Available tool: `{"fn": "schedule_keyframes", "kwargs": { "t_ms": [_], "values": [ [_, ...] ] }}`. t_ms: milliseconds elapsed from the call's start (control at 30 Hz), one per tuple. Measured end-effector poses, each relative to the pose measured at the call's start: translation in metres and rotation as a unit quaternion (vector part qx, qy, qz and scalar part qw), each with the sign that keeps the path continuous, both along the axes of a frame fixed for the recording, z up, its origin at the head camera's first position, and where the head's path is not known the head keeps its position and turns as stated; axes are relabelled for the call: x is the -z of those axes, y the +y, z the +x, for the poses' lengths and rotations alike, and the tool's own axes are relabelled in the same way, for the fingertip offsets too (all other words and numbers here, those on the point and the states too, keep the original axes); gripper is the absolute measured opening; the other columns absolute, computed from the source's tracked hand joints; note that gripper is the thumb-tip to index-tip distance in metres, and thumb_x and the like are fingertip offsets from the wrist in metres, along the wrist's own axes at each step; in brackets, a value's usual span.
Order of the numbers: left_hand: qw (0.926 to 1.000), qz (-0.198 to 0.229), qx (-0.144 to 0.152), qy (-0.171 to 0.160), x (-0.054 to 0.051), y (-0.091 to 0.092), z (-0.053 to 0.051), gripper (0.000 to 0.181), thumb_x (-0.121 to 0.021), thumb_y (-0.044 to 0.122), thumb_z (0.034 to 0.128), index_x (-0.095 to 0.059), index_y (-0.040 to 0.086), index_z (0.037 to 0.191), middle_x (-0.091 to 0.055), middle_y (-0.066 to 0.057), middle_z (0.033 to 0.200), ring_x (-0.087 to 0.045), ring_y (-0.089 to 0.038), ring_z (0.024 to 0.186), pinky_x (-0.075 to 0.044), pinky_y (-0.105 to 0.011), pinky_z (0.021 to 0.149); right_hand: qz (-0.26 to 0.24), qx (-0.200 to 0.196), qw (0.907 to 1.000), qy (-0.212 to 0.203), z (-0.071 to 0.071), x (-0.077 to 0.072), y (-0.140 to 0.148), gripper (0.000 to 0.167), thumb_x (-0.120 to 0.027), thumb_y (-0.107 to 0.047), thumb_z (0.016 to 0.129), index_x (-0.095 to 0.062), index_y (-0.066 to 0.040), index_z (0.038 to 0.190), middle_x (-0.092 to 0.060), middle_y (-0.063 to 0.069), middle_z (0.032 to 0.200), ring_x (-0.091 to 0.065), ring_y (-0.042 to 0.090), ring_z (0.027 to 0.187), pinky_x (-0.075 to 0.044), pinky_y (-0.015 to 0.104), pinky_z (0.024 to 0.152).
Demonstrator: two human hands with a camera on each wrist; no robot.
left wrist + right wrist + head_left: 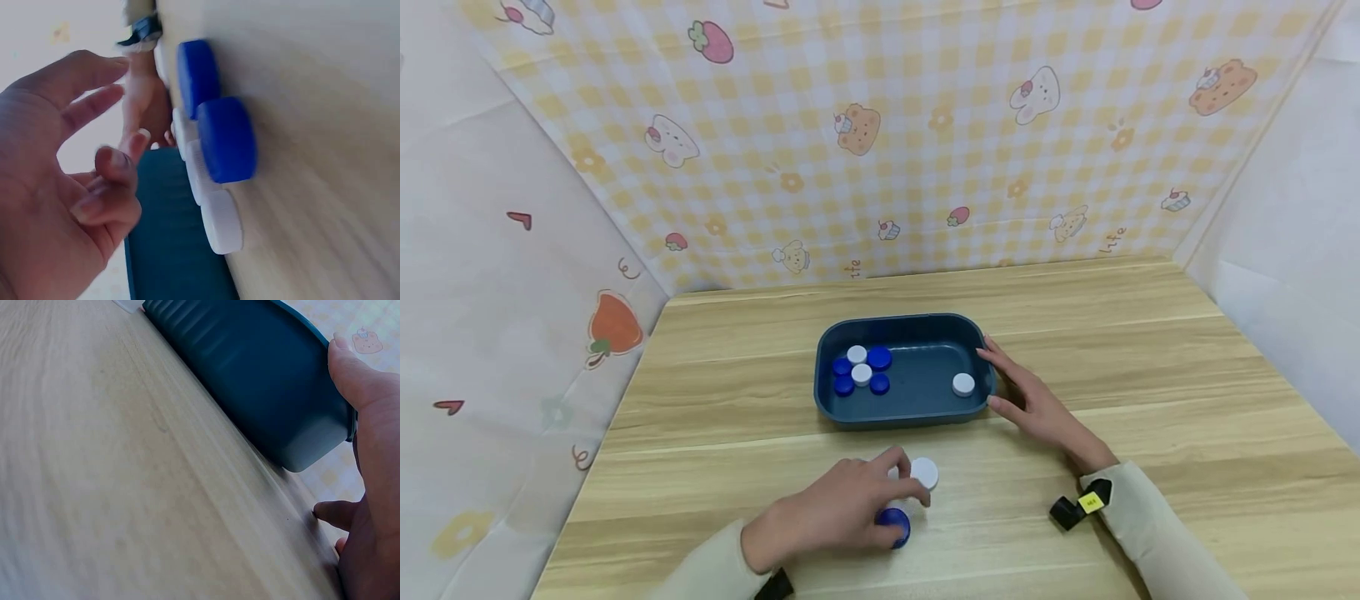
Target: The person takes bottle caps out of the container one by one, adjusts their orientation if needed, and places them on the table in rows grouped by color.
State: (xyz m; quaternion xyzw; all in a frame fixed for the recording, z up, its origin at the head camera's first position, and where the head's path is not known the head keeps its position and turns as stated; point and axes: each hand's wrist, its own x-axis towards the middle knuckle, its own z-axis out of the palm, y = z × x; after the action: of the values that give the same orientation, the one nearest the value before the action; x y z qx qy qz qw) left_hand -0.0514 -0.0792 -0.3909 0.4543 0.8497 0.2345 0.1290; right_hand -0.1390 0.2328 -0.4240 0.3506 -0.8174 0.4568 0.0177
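Observation:
My left hand (846,504) hovers over loose bottle caps on the table, fingers bent and spread. In the left wrist view, a gap shows between its fingers and the caps. Two blue caps (228,140) and several white caps (222,222) lie there; in the head view the hand partly covers a blue cap (895,525), and a white cap (924,474) sits just beyond the fingertips. My right hand (1037,408) touches the right end of a dark teal tray (925,371), its thumb (344,359) on the rim and its fingers extended along the end.
Inside the tray, several blue caps (879,358) and white caps (861,374) cluster at the left, and one white cap (963,384) lies at the right. Behind the wooden table (737,367) hangs a yellow checked cloth (910,167); white sheets (467,275) flank both sides.

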Motion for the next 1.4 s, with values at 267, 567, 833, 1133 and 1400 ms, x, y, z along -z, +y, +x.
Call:
{"fn": "schedule_keyframes", "kwargs": {
  "t_ms": [267,567,833,1133,1400],
  "values": [
    [0.9796,0.191,-0.022,-0.056,-0.001,0.015,-0.028,0.034,-0.075,0.016,0.0838,-0.063,0.021,0.115,-0.052,0.002,0.105,-0.045,-0.007,0.064,-0.041,-0.016,0.052,0.006,0.006,1.0,-0.004,0.0,0.0,-0.001,0.061,-0.06,0.001,0.091,-0.033,0.003,0.145,-0.016,0.022,0.155,-0.017,0.039,0.141,-0.013,0.019,0.11],
    [0.9551,0.255,-0.1,-0.114,-0.01,0.038,-0.054,0.034,-0.071,0.02,0.0878,-0.059,0.023,0.12,-0.056,0.0,0.106,-0.044,-0.01,0.052,-0.039,-0.022,0.047,0.005,0.005,1.0,-0.006,0.0,-0.001,0.0,0.06,-0.06,0.001,0.091,-0.033,0.003,0.145,-0.017,0.023,0.155,-0.018,0.04,0.14,-0.013,0.018,0.11],
    [0.9371,0.243,-0.205,-0.145,-0.015,0.059,-0.08,0.034,-0.069,0.021,0.0896,-0.056,0.025,0.121,-0.058,-0.004,0.108,-0.046,-0.017,0.051,-0.038,-0.025,0.044,0.009,0.005,0.9999,-0.009,0.0,-0.001,0.0,0.061,-0.059,0.003,0.091,-0.032,0.004,0.145,-0.016,0.023,0.155,-0.018,0.041,0.14,-0.014,0.019,0.109],
    [0.9082,0.214,-0.272,-0.236,0.002,0.083,-0.109,0.04,-0.072,0.002,0.0831,-0.056,0.022,0.114,-0.056,-0.011,0.104,-0.05,-0.019,0.061,-0.044,-0.026,0.052,0.01,0.006,0.9999,-0.002,-0.016,0.031,0.011,0.067,-0.061,0.002,0.09,-0.03,-0.006,0.149,-0.014,0.011,0.158,-0.016,0.033,0.142,-0.013,0.02,0.11],
    [0.9045,0.182,-0.287,-0.258,0.012,0.092,-0.126,0.047,-0.073,-0.006,0.0781,-0.058,0.016,0.117,-0.055,-0.007,0.103,-0.052,-0.021,0.07,-0.044,-0.026,0.056,0.009,0.003,1.0,0.001,-0.016,0.032,0.012,0.065,-0.06,-0.009,0.094,-0.03,-0.015,0.151,-0.013,0.005,0.159,-0.016,0.027,0.143,-0.014,0.025,0.111]
  ]
}}
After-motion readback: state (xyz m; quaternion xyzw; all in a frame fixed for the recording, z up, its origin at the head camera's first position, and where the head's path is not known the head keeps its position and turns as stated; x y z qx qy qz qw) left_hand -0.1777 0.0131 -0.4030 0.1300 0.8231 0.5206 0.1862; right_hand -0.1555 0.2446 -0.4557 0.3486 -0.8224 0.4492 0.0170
